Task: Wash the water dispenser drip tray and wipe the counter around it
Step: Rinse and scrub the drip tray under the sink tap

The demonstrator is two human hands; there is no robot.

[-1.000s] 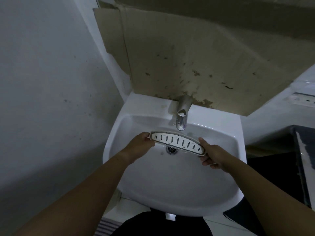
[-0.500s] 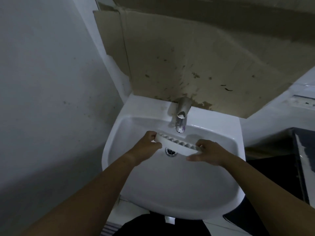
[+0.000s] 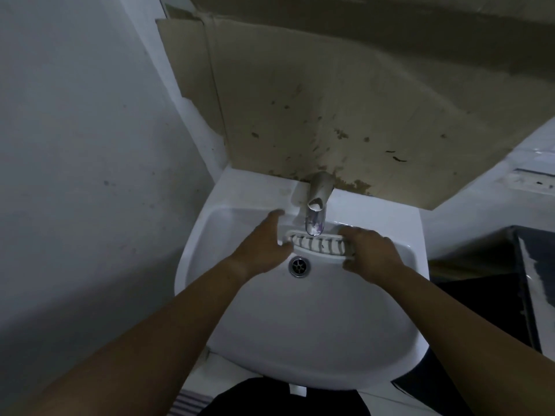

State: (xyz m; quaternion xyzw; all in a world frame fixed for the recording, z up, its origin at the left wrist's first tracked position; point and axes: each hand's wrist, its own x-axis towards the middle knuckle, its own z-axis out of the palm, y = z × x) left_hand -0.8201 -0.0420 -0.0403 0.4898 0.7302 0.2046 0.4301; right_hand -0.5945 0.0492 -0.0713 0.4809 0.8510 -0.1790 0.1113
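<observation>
Head view, left to right: a bare grey wall (image 3: 75, 145), then the white sink (image 3: 315, 331) at centre frame. The left hand (image 3: 261, 244) lies over the basin's upper left, its fingers spread and straight, forefinger reaching toward the sink's back wall and thumb against the left end of the drip tray (image 3: 315, 245); it does not appear to clasp it. The tray, a slotted white strip, is tipped on edge just under the spout of the tap (image 3: 315, 217) and just above the drain (image 3: 298, 265). The right hand (image 3: 372, 253) grips the tray's right end, fingers curled over the top, thumb beneath. No water shows at the spout. To rinse well, I judge the freer left hand should open the tap while the right holds the slots under the flow, tilted toward the drain, firmly, since wet plastic slips. A dark tabletop (image 3: 537, 265) sits at the right edge.
</observation>
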